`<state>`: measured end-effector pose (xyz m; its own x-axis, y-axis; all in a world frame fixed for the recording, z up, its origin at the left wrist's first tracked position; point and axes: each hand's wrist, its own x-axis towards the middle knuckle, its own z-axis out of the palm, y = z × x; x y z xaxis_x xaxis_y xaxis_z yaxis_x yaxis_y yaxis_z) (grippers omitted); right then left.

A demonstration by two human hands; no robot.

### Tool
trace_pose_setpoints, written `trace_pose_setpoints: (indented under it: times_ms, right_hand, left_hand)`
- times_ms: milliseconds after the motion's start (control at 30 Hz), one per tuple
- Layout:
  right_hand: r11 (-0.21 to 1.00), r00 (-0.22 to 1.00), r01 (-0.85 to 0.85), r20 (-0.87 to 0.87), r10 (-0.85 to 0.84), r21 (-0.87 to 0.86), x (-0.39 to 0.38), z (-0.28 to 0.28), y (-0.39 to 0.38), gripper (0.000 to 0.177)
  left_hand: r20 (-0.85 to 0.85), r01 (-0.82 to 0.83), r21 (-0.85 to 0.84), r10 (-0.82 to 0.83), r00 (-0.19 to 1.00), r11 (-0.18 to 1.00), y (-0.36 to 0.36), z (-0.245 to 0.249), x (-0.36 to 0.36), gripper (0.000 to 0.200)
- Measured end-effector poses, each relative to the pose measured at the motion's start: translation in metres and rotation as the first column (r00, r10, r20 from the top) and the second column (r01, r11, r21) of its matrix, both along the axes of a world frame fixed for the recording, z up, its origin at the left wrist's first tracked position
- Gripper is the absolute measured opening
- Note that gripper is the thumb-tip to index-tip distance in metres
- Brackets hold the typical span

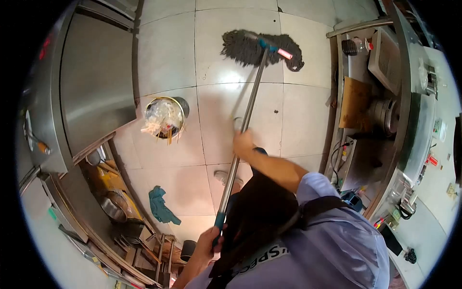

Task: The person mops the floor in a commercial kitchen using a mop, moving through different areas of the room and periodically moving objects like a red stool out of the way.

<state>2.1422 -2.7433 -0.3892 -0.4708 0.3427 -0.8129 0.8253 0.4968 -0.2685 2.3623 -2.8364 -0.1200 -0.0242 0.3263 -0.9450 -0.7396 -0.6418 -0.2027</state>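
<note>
We judge the step in hand to be a mopping stroke. The dark grey, shaggy string mop head (240, 47) lies on the pale square floor tiles (238, 19), well apart from the round, waste-filled bin (182, 106). Our right hand (244, 144) is clamped on the silver, tubular metal shaft (251, 98); our left hand (210, 241) is clamped at the teal end grip (220, 221). The next stroke, we judge, calls for steering clear of the bin and the crumpled teal cloth (162, 206).

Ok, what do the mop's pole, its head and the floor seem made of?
Pole: probably smooth metal, given silvery highlights. Mop head: matte fibre strands, shaggy-edged; cotton or synthetic unclear. Floor: likely ceramic tile, slightly glossy, with straight joint lines.
</note>
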Motion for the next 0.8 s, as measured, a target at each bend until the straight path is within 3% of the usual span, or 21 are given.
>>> trace_pose_setpoints:
  times_ms: [33, 133, 167, 200, 233, 300, 333, 400, 533, 667, 800]
  right_hand:
    - [0.999, 0.994, -0.005, -0.110, 0.000, -0.045, -0.038, -0.002, 0.005, 0.027]
    - [0.976, 0.903, -0.193, -0.371, 0.215, 0.096, -0.153, -0.115, 0.037, 0.035]
    - [0.933, 0.867, -0.358, -0.359, 0.345, 0.034, -0.197, -0.072, 0.037, 0.032]
    - [0.701, 0.501, -0.701, -0.609, 0.615, 0.132, -0.231, -0.092, 0.058, 0.030]
    - [0.423, -0.005, -0.828, -0.759, 0.651, 0.369, -0.265, -0.116, 0.079, 0.029]
    - [0.718, 0.524, -0.680, -0.588, 0.616, 0.147, -0.307, -0.077, 0.041, 0.025]
    - [0.979, 0.957, -0.016, -0.286, -0.043, -0.203, -0.308, -0.062, 0.012, 0.022]
    - [0.908, 0.944, 0.133, -0.227, -0.238, -0.397, -0.295, -0.058, -0.005, 0.030]
    - [0.955, 0.961, 0.038, -0.252, -0.116, -0.293, -0.224, -0.053, -0.041, 0.032]
    - [0.924, 0.980, 0.046, -0.161, -0.115, -0.379, -0.133, -0.013, -0.070, 0.028]
    - [0.888, 0.996, -0.062, -0.089, 0.024, -0.455, -0.037, 0.019, -0.085, 0.033]
  left_hand:
    - [-0.012, 0.009, -0.011, -0.009, 1.000, 1.000, 0.006, -0.020, -0.028, 0.043]
    - [-0.116, -0.062, 0.042, 0.066, 0.991, 0.997, 0.012, -0.064, -0.129, 0.038]
    - [-0.178, -0.063, 0.052, 0.071, 0.982, 0.997, 0.015, -0.079, -0.157, 0.037]
    - [-0.237, -0.071, 0.060, 0.083, 0.968, 0.996, 0.017, -0.094, -0.181, 0.035]
    - [-0.278, -0.093, 0.029, 0.098, 0.956, 0.995, 0.016, -0.098, -0.207, 0.032]
    - [-0.341, -0.118, -0.021, 0.104, 0.934, 0.993, 0.008, -0.098, -0.236, 0.029]
    - [-0.365, -0.119, -0.042, 0.096, 0.926, 0.992, 0.001, -0.098, -0.241, 0.027]
    - [-0.391, -0.116, -0.137, 0.054, 0.919, 0.984, -0.015, -0.098, -0.225, 0.025]
    - [-0.346, -0.077, -0.307, -0.036, 0.938, 0.949, -0.032, -0.077, -0.158, 0.018]
    - [-0.292, -0.120, -0.383, 0.003, 0.957, 0.916, -0.023, -0.040, -0.082, 0.015]
    - [-0.158, -0.131, -0.435, 0.068, 0.985, 0.891, 0.004, -0.011, 0.003, 0.015]
